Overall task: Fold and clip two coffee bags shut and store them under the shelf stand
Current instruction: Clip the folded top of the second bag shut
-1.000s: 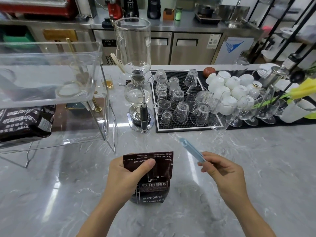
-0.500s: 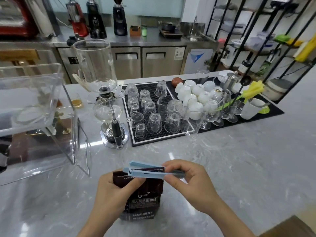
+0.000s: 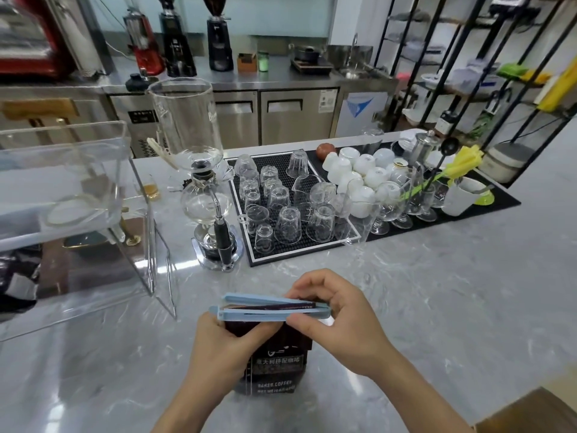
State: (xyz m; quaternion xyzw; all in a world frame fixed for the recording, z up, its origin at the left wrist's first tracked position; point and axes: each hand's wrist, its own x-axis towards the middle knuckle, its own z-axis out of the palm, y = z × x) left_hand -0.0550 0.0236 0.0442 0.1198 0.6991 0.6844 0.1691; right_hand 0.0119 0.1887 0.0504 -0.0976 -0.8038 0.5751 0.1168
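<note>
A dark brown coffee bag [image 3: 276, 367] stands upright on the marble counter in front of me. My left hand [image 3: 228, 348] grips its folded top from the left. A light blue clip [image 3: 265, 309] lies across the fold with its two arms still slightly apart. My right hand [image 3: 340, 320] pinches the clip's right end. A second dark coffee bag [image 3: 17, 282] lies under the clear acrylic shelf stand [image 3: 93, 220] at the far left, mostly cut off by the frame edge.
A glass siphon brewer [image 3: 203, 195] stands beyond the bag, close to the stand's right wall. A black mat [image 3: 249, 254] with several upturned glasses and white cups [image 3: 359, 170] fills the counter behind. A wooden corner [image 3: 537, 414] shows at the bottom right.
My right hand has brought the blue clip from the air down across the bag's folded top. The two clip arms have closed further around the fold. My view has shifted right.
</note>
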